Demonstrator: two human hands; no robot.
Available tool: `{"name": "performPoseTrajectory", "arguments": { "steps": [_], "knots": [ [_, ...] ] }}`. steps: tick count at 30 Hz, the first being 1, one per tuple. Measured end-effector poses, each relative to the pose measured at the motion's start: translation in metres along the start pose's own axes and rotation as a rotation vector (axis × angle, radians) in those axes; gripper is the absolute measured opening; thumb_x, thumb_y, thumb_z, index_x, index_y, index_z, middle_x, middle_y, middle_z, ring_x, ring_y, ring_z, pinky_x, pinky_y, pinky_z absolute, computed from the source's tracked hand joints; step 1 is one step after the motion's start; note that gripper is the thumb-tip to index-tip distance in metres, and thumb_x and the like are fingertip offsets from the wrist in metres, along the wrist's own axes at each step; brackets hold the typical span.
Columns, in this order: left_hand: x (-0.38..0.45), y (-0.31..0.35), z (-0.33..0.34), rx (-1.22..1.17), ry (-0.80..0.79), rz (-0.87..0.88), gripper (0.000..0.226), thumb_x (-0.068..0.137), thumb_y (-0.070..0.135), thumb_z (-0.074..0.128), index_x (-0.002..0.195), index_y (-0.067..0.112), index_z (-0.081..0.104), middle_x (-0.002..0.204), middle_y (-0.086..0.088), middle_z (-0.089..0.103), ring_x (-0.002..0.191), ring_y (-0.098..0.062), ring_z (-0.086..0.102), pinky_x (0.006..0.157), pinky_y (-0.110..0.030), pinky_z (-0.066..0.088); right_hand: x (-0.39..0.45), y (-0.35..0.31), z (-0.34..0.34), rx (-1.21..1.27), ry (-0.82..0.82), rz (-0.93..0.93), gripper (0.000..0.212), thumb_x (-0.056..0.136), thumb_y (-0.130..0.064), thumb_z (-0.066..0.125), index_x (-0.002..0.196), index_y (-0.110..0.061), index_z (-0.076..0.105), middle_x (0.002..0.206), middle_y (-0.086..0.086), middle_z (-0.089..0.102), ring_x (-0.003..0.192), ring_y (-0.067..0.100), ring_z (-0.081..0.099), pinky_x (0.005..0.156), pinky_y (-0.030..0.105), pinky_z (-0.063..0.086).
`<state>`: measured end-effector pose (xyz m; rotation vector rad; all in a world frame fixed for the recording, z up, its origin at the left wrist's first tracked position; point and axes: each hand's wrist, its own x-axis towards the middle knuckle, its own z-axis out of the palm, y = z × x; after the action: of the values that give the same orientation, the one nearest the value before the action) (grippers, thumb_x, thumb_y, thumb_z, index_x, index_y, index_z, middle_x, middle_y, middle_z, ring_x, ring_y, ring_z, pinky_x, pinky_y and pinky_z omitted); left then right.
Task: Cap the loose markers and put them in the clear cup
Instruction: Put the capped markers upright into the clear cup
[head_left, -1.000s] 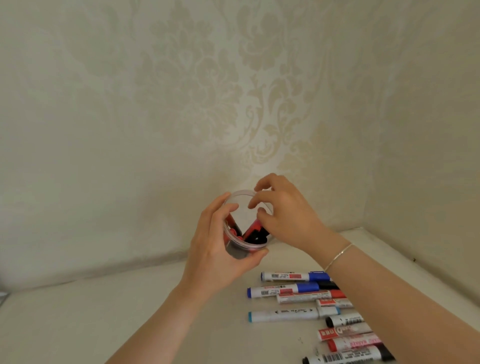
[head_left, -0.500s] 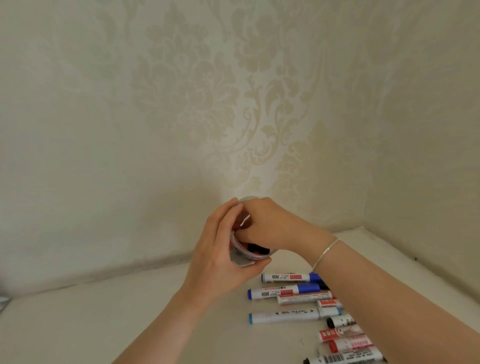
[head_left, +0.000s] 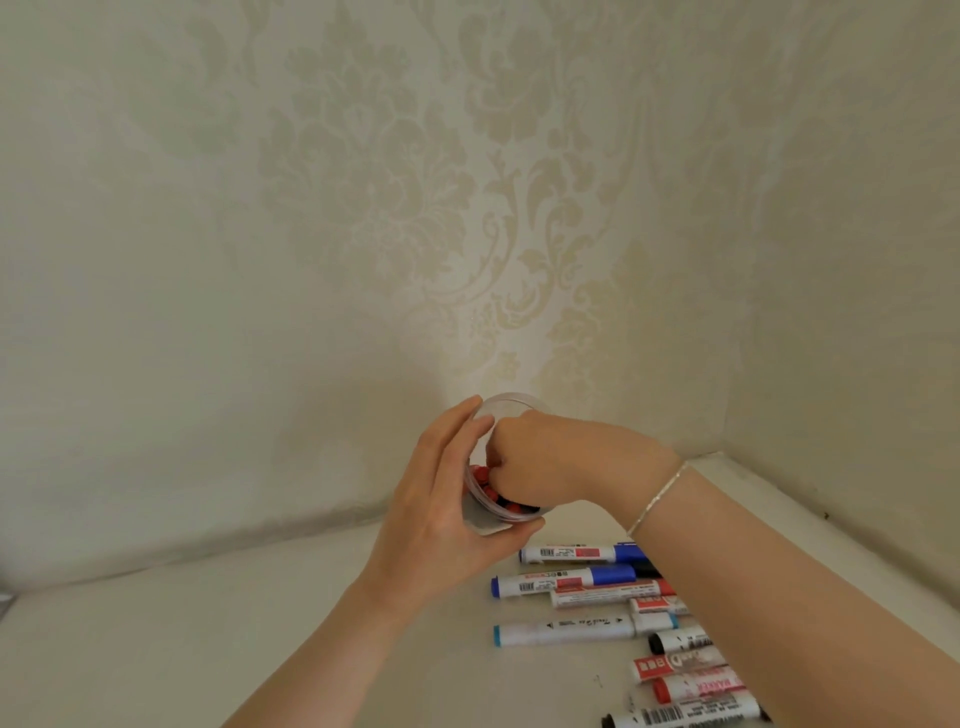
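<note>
My left hand (head_left: 441, 514) grips the clear cup (head_left: 511, 399) and holds it lifted above the table, tilted toward me. Red and black caps (head_left: 482, 474) lie inside the cup. My right hand (head_left: 566, 457) reaches into the cup's mouth with its fingers curled down among the caps; its fingertips are hidden, so what they hold cannot be told. Several markers lie on the table below to the right, among them a blue-capped marker (head_left: 566, 579) and a long light-blue-ended marker (head_left: 566, 627).
The white table (head_left: 260, 623) meets patterned wallpaper at the back and on the right, forming a corner (head_left: 722, 452). More markers with red and black ends (head_left: 685, 688) lie near the bottom edge, partly under my right forearm.
My right hand has dropped from above the cup's rim into the cup, and its fingers now sit among the caps. The left hand still holds the cup, slightly lower.
</note>
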<state>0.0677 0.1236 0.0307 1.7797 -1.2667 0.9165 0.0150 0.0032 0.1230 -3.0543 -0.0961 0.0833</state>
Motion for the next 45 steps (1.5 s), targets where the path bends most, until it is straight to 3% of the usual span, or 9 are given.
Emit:
{"name": "performPoseTrajectory", "arguments": {
  "steps": [4,8,10,15,18,29,37,41,45],
  "knots": [
    [-0.002,-0.002,-0.002,0.002,0.005,-0.018,0.09,0.066,0.043,0.081,0.137,0.01,0.037,0.145,-0.002,0.035,0.135,-0.012,0.037,0.109,-0.018,0.031,-0.006,0.007,-0.01,0.297,0.127,-0.05,0.034,0.091,-0.008,0.043,0.116,-0.011,0.066,0.118,0.007,0.065,0.105,0.021,0.061,0.092,0.034,0.05],
    [-0.003,-0.007,-0.004,0.015,0.02,-0.027,0.089,0.064,0.044,0.083,0.134,0.011,0.039,0.144,-0.003,0.036,0.136,-0.013,0.036,0.109,-0.019,0.031,-0.014,0.027,-0.033,0.875,0.526,0.051,0.028,0.077,0.005,0.043,0.064,-0.001,0.068,0.065,0.011,0.07,0.059,0.019,0.066,0.056,0.026,0.053],
    [-0.004,-0.008,-0.004,0.015,0.023,-0.035,0.087,0.064,0.045,0.082,0.133,0.012,0.039,0.144,-0.003,0.036,0.136,-0.013,0.036,0.109,-0.019,0.032,-0.006,0.046,-0.029,0.713,0.582,0.249,0.025,0.074,0.005,0.042,0.064,0.001,0.065,0.059,0.012,0.066,0.052,0.022,0.062,0.054,0.028,0.049],
    [-0.007,-0.008,-0.003,0.016,0.024,-0.037,0.085,0.065,0.048,0.08,0.132,0.012,0.04,0.144,-0.005,0.037,0.136,-0.014,0.036,0.108,-0.021,0.033,0.013,0.064,0.028,-0.056,-0.351,0.335,0.052,0.085,-0.013,0.061,0.136,-0.012,0.048,0.137,0.01,0.05,0.121,0.03,0.051,0.098,0.04,0.045],
    [-0.009,-0.009,-0.003,0.01,0.024,-0.039,0.086,0.064,0.046,0.082,0.132,0.011,0.041,0.144,-0.006,0.037,0.136,-0.015,0.036,0.109,-0.022,0.033,0.01,0.062,0.059,-0.114,-0.624,0.312,0.072,0.081,-0.023,0.068,0.144,-0.015,0.035,0.146,0.007,0.039,0.127,0.03,0.045,0.099,0.04,0.044],
    [-0.007,-0.007,-0.003,0.005,0.039,-0.022,0.086,0.064,0.045,0.082,0.132,0.012,0.04,0.144,-0.006,0.037,0.136,-0.014,0.036,0.109,-0.021,0.033,0.005,0.078,0.106,0.087,-0.281,0.231,0.023,0.086,-0.017,0.054,0.097,-0.014,0.034,0.082,0.0,0.04,0.084,0.023,0.045,0.065,0.029,0.038],
    [-0.01,-0.012,-0.002,0.013,0.055,-0.031,0.088,0.063,0.042,0.085,0.131,0.007,0.042,0.142,-0.01,0.04,0.135,-0.018,0.038,0.109,-0.028,0.036,0.001,0.087,0.072,0.265,-0.303,0.269,0.035,0.085,-0.015,0.059,0.117,-0.005,0.047,0.11,0.01,0.053,0.1,0.027,0.053,0.083,0.035,0.042],
    [-0.012,-0.013,-0.001,-0.013,0.064,-0.058,0.087,0.064,0.043,0.082,0.132,0.01,0.041,0.143,-0.008,0.038,0.136,-0.019,0.038,0.11,-0.028,0.034,-0.005,0.099,0.05,0.434,-0.36,0.331,0.01,0.088,-0.003,0.053,0.088,-0.01,0.047,0.083,0.01,0.054,0.069,0.022,0.06,0.07,0.033,0.052],
    [-0.013,-0.012,0.002,-0.033,0.07,-0.075,0.086,0.064,0.043,0.08,0.133,0.01,0.04,0.142,-0.008,0.038,0.136,-0.019,0.037,0.111,-0.026,0.032,-0.025,0.102,0.013,0.476,-0.255,0.38,0.011,0.089,0.001,0.05,0.098,-0.005,0.048,0.073,0.012,0.053,0.053,0.02,0.057,0.06,0.034,0.056]
  ]
}}
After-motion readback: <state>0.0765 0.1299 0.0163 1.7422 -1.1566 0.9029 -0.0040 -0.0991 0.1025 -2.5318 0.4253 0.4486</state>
